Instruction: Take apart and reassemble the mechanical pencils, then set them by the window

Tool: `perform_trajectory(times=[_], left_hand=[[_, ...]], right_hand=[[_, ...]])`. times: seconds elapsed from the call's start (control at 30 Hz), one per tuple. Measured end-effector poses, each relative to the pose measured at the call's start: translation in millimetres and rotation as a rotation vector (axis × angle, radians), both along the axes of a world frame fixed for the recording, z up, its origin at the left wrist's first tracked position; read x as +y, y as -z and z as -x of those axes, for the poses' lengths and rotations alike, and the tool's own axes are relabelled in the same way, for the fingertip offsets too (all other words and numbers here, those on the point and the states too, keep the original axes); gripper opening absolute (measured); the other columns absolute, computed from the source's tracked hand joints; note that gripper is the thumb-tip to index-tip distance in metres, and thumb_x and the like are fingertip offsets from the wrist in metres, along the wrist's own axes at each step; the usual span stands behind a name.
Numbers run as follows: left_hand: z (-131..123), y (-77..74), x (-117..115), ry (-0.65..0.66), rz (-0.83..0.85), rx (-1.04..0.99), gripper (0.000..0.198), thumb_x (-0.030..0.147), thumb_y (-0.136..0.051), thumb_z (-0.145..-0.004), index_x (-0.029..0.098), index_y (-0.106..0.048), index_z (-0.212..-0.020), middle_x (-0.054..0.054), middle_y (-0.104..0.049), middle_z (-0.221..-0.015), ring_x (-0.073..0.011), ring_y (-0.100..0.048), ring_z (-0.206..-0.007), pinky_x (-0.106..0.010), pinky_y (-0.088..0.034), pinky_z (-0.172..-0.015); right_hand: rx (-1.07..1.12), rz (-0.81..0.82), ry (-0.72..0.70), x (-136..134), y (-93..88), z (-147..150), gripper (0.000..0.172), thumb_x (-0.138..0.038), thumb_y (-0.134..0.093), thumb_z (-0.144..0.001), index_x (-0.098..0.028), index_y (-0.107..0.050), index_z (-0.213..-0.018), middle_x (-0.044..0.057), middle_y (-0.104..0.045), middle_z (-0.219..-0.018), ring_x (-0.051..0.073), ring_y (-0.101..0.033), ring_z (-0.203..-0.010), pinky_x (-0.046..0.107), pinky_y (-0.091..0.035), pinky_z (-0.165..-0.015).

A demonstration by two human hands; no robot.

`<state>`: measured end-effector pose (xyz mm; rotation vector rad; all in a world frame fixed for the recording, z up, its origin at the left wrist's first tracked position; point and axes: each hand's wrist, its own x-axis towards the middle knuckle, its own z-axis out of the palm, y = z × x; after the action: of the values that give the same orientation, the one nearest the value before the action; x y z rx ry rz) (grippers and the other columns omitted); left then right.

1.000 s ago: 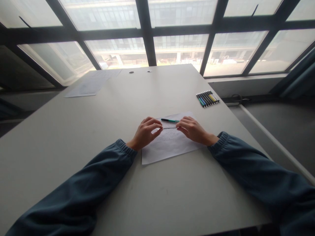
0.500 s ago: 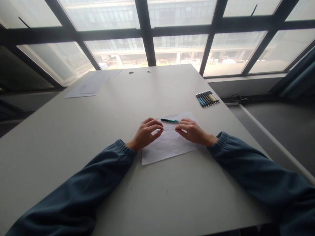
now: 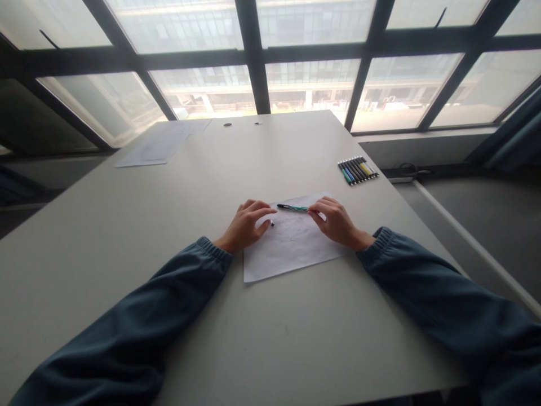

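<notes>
A white sheet of paper [image 3: 291,251] with faint pencil marks lies on the grey table [image 3: 169,225] in front of me. A green pen [image 3: 291,207] lies across the sheet's far edge. My right hand [image 3: 337,221] has its fingertips closed on the pen's right end. My left hand [image 3: 246,225] rests on the sheet's left corner, fingers loosely stretched out and holding nothing I can see. A tiny dark item [image 3: 273,224] sits on the paper just beyond its thumb tip. Both arms wear dark blue sleeves.
A row of several coloured pens [image 3: 357,169] lies near the table's right edge. More paper sheets [image 3: 158,146] lie at the far left corner. Two small holes [image 3: 227,124] are in the far edge. Large windows stand behind the table.
A thin dark rod was held stretched between both hands; it is no longer in view. My right hand shifted up onto the green pen, and my left hand flattened onto the paper.
</notes>
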<state>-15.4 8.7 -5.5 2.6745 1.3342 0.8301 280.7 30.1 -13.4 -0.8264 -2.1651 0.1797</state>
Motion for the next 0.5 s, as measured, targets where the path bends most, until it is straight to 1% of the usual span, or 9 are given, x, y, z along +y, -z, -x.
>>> perform_trajectory(times=[0.07, 0.17, 0.3, 0.4, 0.5], left_hand=[[5.3, 0.8, 1.7, 0.019, 0.023, 0.017, 0.025, 0.028, -0.065, -0.093, 0.029, -0.073, -0.117, -0.006, -0.07, -0.115, -0.0247, -0.058, -0.111, -0.044, -0.047, -0.099], [10.4, 1.6, 4.5, 0.075, 0.064, 0.024, 0.018, 0.034, -0.068, -0.092, 0.031, -0.076, -0.108, -0.006, -0.071, -0.111, -0.0236, -0.059, -0.108, -0.042, -0.047, -0.097], [11.6, 1.8, 7.6, 0.119, 0.084, -0.012, 0.014, 0.037, -0.068, -0.093, 0.03, -0.079, -0.098, -0.006, -0.072, -0.104, -0.0217, -0.061, -0.1, -0.04, -0.049, -0.091], [9.5, 1.3, 8.6, 0.14, 0.074, -0.041, 0.014, 0.037, -0.068, -0.093, 0.029, -0.079, -0.093, -0.005, -0.074, -0.1, -0.0206, -0.063, -0.097, -0.038, -0.051, -0.089], [3.9, 0.1, 6.7, 0.15, 0.045, -0.09, 0.012, 0.033, -0.068, -0.093, 0.026, -0.077, -0.093, -0.005, -0.075, -0.098, -0.0198, -0.065, -0.095, -0.037, -0.052, -0.09]], right_hand=[[0.001, 0.001, 0.007, -0.1, 0.1, -0.2, 0.016, -0.019, -0.055, -0.098, -0.02, -0.066, -0.086, 0.006, -0.069, -0.082, 0.022, -0.058, -0.082, 0.036, -0.046, -0.08], [-0.005, 0.007, 0.008, 0.1, 0.4, 0.2, 0.016, -0.019, -0.055, -0.098, -0.02, -0.066, -0.086, 0.006, -0.069, -0.082, 0.022, -0.058, -0.082, 0.036, -0.046, -0.08], [-0.013, 0.006, -0.003, 0.4, 0.1, 1.3, 0.018, -0.021, -0.055, -0.099, -0.02, -0.066, -0.086, 0.006, -0.068, -0.082, 0.021, -0.057, -0.081, 0.035, -0.046, -0.08], [-0.025, -0.014, -0.014, 0.7, 0.1, 2.0, 0.019, -0.021, -0.054, -0.099, -0.019, -0.067, -0.085, 0.007, -0.068, -0.083, 0.021, -0.058, -0.082, 0.034, -0.046, -0.081], [-0.038, -0.033, -0.028, 1.4, 1.5, 2.5, 0.018, -0.021, -0.055, -0.1, -0.019, -0.067, -0.087, 0.007, -0.069, -0.085, 0.021, -0.059, -0.084, 0.034, -0.046, -0.081]])
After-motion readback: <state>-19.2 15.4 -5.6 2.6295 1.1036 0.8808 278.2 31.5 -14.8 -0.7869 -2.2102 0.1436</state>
